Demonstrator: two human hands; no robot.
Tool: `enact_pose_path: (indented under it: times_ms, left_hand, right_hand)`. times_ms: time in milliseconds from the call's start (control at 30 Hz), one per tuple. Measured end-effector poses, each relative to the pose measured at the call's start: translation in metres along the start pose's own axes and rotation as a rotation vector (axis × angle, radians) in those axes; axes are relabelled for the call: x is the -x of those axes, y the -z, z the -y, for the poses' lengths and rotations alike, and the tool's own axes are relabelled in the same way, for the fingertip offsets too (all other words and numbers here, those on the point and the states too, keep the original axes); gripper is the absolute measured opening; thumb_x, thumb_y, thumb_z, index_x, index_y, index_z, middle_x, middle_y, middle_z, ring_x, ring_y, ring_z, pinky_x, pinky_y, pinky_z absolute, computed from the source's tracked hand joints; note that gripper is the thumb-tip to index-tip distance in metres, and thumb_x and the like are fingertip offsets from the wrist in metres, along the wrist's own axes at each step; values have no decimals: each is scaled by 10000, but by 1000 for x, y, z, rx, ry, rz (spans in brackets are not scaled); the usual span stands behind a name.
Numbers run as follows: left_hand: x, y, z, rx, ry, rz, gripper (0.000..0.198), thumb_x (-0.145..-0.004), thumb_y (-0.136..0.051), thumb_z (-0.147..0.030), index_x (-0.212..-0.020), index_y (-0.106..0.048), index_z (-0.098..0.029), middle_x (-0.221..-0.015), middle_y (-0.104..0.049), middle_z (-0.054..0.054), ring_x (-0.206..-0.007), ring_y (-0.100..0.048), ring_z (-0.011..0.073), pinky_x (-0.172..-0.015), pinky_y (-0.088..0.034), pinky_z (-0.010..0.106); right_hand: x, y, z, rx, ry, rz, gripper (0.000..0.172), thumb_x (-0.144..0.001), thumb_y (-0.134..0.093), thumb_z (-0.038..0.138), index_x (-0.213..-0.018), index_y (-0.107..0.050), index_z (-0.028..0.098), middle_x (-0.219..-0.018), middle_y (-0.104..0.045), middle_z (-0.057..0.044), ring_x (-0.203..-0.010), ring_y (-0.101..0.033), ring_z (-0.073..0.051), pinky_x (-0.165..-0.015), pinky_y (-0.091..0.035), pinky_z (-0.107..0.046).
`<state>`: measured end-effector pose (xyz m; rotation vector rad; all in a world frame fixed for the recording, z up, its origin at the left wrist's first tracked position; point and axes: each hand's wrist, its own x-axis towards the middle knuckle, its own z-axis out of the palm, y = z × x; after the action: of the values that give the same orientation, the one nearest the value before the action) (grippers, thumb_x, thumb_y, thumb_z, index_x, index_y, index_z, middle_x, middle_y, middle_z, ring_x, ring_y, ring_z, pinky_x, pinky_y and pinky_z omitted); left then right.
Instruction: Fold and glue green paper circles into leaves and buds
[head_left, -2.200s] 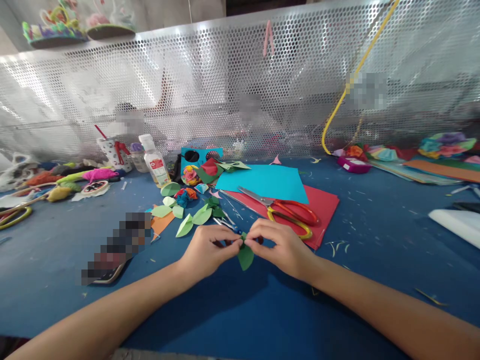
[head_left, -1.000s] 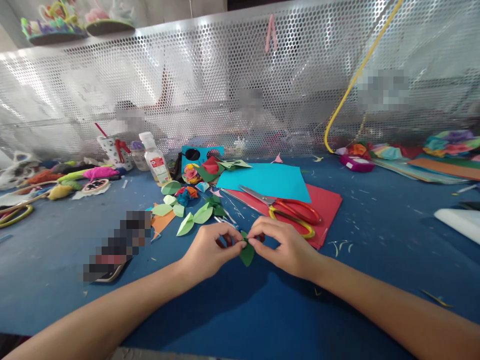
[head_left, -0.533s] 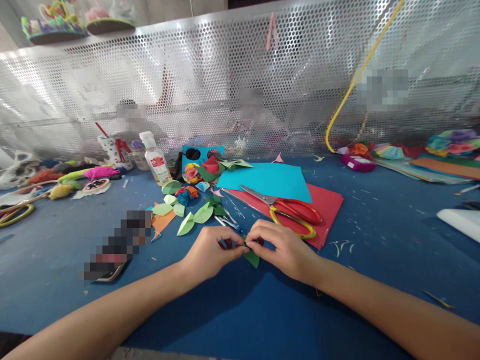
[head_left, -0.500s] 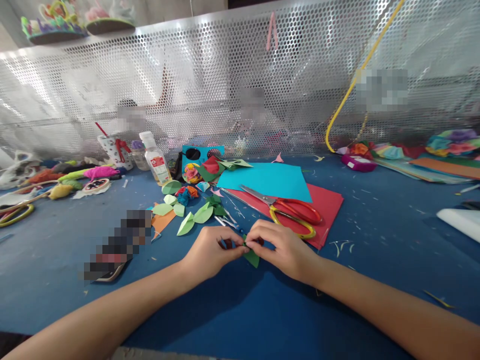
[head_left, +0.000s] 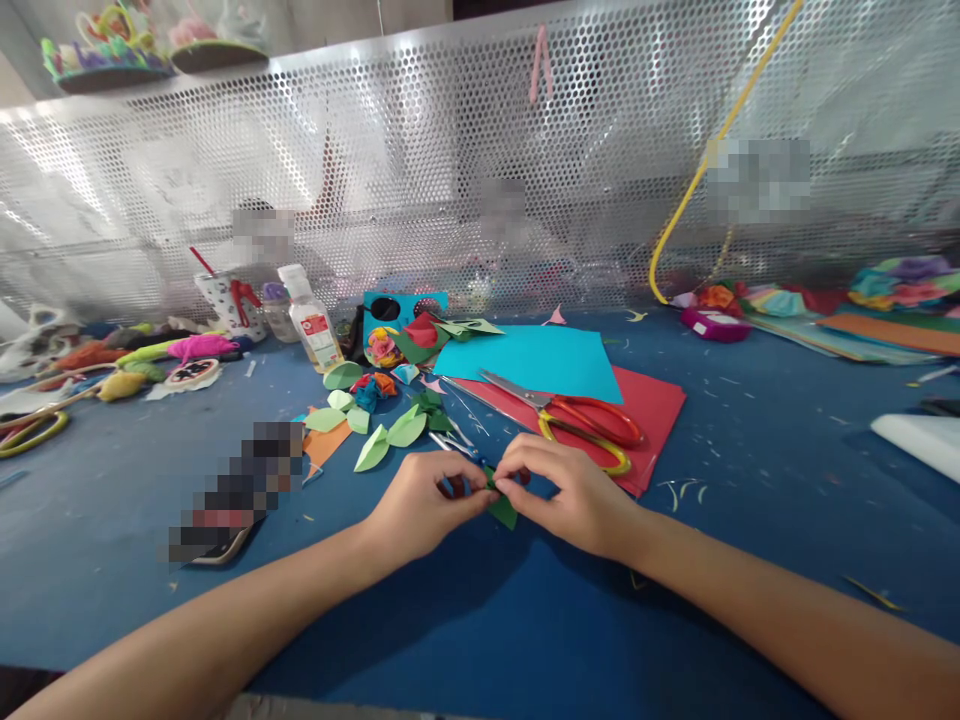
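Observation:
Between my fingertips is a small dark green paper leaf [head_left: 505,513], its lower tip showing beneath them. My left hand [head_left: 427,500] pinches it from the left, thumb against forefinger. From the other side my right hand [head_left: 566,495] grips it with thumb and forefinger, so the two hands almost touch. The fingers hide the leaf's upper part. Just beyond them, scissors with red and yellow handles [head_left: 592,430] lie on red paper [head_left: 660,420] and a light blue sheet [head_left: 525,360]. Several light green paper leaves [head_left: 407,427] are spread left of the scissors.
A phone [head_left: 229,540], partly blurred out, lies left of my hands. Behind the leaves stand a clear bottle [head_left: 311,320] and a cup with a red straw [head_left: 229,300]. A perforated metal screen [head_left: 420,150] runs along the back. A purple box [head_left: 715,325] sits at the right.
Both hands stay pinched on the green leaf, with only a tiny shift of the right fingers. The view has moved very slightly; other things lie as before.

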<state>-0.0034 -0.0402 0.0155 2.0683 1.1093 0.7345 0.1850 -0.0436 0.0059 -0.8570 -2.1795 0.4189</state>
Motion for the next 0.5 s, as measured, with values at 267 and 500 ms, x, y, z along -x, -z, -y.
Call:
enact_pose_path:
  times_ms: [267,500]
  left_hand:
    - [-1,-2,2,9,4,5,133,-719,-595,-275,-680,-605,-148,-617,-564,-12,-539,-460,76,-483,-368,174]
    - [-2,-3,3,15,21,1,151,-709,-604,-287,-660,-590,-145,-589,-538,-23,-526,-441,71,-484,-354,174]
  right_hand:
    - [-1,0,2,13,-16,65,102,-814,-467,148,-744,-532,187,-746,-547,-17,-680,-513,-129,-631,-427,-246]
    - [-1,2,4,7,-18,130,119,-866,-424,184,-786,-511,189,-779,-528,-14,-687,-505,-123,-640,-418,-243]
